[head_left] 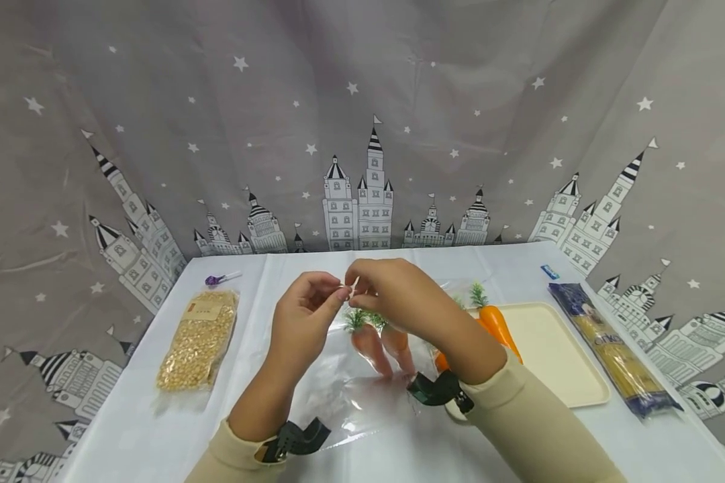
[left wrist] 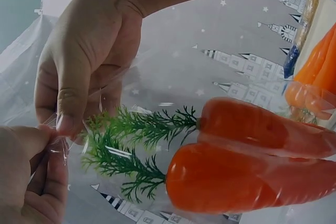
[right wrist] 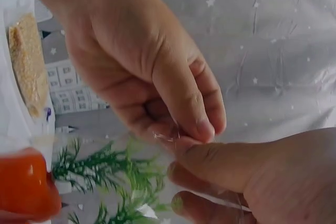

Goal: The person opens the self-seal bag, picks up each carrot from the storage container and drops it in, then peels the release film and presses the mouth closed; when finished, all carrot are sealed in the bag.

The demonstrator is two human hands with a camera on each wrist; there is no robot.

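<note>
Left hand [head_left: 305, 310] and right hand [head_left: 393, 292] both pinching top edge of clear bag [head_left: 362, 396], raised above desk [head_left: 127, 429]; two carrots [head_left: 382, 343] inside bag, just below hands.

The bench [head_left: 133, 436] is covered with a white cloth. At its left lies a sealed bag of yellow grains [head_left: 199, 339], with a small purple-ended tool [head_left: 221, 278] beyond it near the far edge. At the right sits a cream tray [head_left: 556, 352] with a carrot [head_left: 497, 323] resting on its left rim. Just right of the tray lies a long pasta packet [head_left: 613, 349], and beyond that a small blue item [head_left: 550, 271], too small to identify, perhaps a wrapper.
</note>
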